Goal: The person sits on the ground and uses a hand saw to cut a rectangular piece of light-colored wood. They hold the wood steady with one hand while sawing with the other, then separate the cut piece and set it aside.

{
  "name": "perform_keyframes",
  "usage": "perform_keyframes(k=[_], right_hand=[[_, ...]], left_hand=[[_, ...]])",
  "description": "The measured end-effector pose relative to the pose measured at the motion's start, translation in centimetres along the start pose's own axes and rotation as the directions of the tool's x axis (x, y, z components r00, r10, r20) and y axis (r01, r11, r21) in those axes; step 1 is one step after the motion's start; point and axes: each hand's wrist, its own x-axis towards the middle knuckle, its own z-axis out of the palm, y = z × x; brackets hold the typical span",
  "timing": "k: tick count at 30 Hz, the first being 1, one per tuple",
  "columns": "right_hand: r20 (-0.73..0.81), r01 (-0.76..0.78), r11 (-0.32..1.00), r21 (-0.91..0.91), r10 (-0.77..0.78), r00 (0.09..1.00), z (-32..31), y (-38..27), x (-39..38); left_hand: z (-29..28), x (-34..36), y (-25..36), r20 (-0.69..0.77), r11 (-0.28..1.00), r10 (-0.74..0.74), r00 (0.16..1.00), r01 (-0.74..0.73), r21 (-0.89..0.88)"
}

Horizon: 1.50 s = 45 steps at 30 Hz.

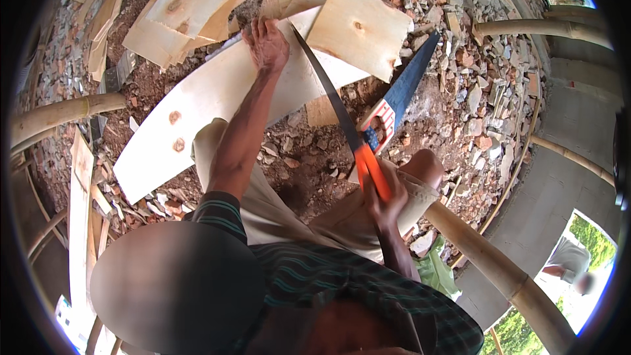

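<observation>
My left hand (268, 45) presses down near the far edge of a long, pale plywood sheet (197, 102), its fingers spread over the wood. My right hand (386, 198) is closed round the orange handle of a handsaw (338, 105). The saw's dark blade slants away to the left, with its tip over the sheet just right of my left hand. Whether the teeth are in the wood, I cannot tell. A second handsaw (402, 85), with a blue blade and a red and white handle, lies on the rubble beyond my right hand.
Plywood offcuts (187, 10) are stacked at the far left, and a knotty piece (360, 29) overlaps the sheet's right end. Broken brick rubble (476, 102) covers the ground. Bamboo poles (503, 260) (72, 113) stand on both sides. Beyond the right wall opening is another person (568, 260).
</observation>
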Motion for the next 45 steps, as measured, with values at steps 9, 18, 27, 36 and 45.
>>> perform_keyframes(k=[9,18,27,36,45], right_hand=[[0.049,0.020,0.955,0.297,-0.036,0.998,13.0,7.4,7.9],[-0.044,0.304,0.891,0.338,-0.307,0.951,10.8,6.7,9.3],[-0.052,0.311,0.859,0.407,-0.318,0.947,15.9,10.1,14.1],[0.174,0.200,0.977,0.068,-0.209,0.962,-0.3,2.9,1.9],[0.147,0.029,0.968,0.250,-0.067,0.987,8.5,2.5,12.4]], left_hand=[[0.1,0.4,-0.7,0.042,0.998,-0.060,0.997,0.062,-0.029],[-3.5,-5.4,-0.7,0.158,0.986,-0.168,0.973,0.163,0.040],[-1.8,-5.2,2.4,0.120,0.953,-0.198,0.973,0.163,0.256],[-2.2,-5.6,2.6,0.091,0.970,-0.212,0.973,0.198,0.142],[-0.7,-5.7,2.0,0.013,0.980,-0.151,0.989,0.147,0.135]])
